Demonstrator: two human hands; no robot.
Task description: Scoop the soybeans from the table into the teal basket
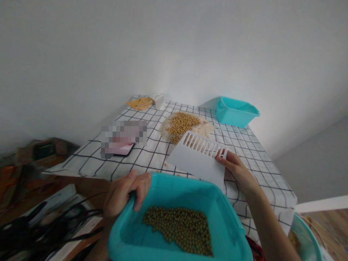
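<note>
My left hand (129,194) is closed over the left rim of a turquoise plastic basin (187,183) at the table's front edge. Inside the basin lies a layer of small round soybean-like beans (182,226). My right hand (236,168) pinches the right side of a flat white plastic sheet (195,159) with a row of slots along its far edge. The sheet is tilted above the tablecloth, between the basin and a pile of yellow beans (183,123). Pale, rice-like grains (203,128) lie around this pile. The sheet hides part of the pile's near side.
A second turquoise basin (236,112) stands at the table's far right. A dark-edged device (126,150), partly blurred out, lies on the checked tablecloth (261,159) at left. Yellow cloth-like pieces (140,103) lie at the back. Cables (78,217) clutter the lower left.
</note>
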